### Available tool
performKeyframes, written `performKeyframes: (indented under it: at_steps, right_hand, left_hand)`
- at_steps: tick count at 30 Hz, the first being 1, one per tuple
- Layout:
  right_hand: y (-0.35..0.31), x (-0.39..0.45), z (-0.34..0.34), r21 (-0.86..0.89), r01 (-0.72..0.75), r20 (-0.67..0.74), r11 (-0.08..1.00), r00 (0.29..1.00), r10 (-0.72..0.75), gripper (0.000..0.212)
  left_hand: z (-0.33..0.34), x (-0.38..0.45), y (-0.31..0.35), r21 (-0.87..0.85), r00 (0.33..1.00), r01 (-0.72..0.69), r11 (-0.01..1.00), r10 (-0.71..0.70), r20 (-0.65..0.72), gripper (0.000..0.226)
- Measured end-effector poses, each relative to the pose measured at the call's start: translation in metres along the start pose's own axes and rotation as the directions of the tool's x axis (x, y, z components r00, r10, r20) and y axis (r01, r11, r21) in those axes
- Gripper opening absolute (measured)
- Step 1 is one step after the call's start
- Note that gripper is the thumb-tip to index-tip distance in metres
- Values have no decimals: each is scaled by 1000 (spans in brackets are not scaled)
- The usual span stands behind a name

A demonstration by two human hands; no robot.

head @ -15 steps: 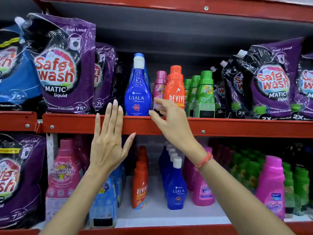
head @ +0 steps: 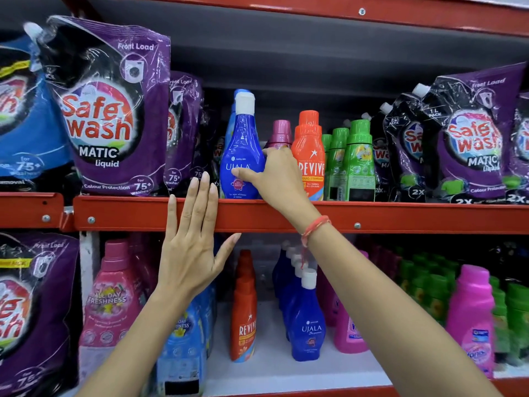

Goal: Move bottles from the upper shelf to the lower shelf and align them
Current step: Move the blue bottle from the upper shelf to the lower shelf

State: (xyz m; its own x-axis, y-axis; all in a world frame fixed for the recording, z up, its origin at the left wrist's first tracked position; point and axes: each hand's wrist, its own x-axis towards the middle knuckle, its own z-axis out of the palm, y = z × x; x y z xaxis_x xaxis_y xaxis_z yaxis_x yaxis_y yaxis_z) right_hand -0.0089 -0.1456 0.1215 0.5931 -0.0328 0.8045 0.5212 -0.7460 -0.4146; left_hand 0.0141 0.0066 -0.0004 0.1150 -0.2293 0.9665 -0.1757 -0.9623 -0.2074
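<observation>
1. Resting flat on the red shelf rail (head: 286, 214), the left hand (head: 189, 250) has its fingers spread and straight, holding nothing.
2. Just above that rail, the right hand (head: 279, 174) wraps the blue Ujala bottle (head: 242, 150) at its right side, thumb across the label and fingers behind, pinching it.
3. That bottle stands upright on the upper shelf, just behind the rail, with an orange Revive bottle (head: 310, 156) right of it.
4. Below the rail, another Ujala bottle (head: 307, 325) fronts a row on the lower shelf (head: 272, 371).
</observation>
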Motion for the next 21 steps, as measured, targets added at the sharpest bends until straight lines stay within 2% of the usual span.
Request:
performKeyframes:
  at_steps: [5, 9, 12, 16, 21]
  right_hand:
    - [0, -3, -6, 189, -16, -12, 982, 1000, 18, 60]
    - [-8, -17, -27, 355, 44, -123, 934, 992, 0, 52]
    - [-12, -30, -53, 457, 72, -158, 887, 987, 2, 50]
    - [-3, -62, -81, 550, 34, -84, 834, 996, 15, 49]
    - [27, -112, -95, 695, -147, 124, 704, 989, 85, 39]
  left_hand:
    - [-2, -1, 0, -4, 1000, 1, 1000, -1, 9, 78]
    - [-6, 0, 2, -41, 1000, 8, 999, -7, 19, 78]
    - [-10, -8, 6, -92, 997, 65, 994, -61, 42, 79]
    - [-18, -28, 19, -125, 995, 97, 987, -94, 31, 76]
    - [-24, -65, 42, -140, 993, 102, 985, -94, 64, 74]
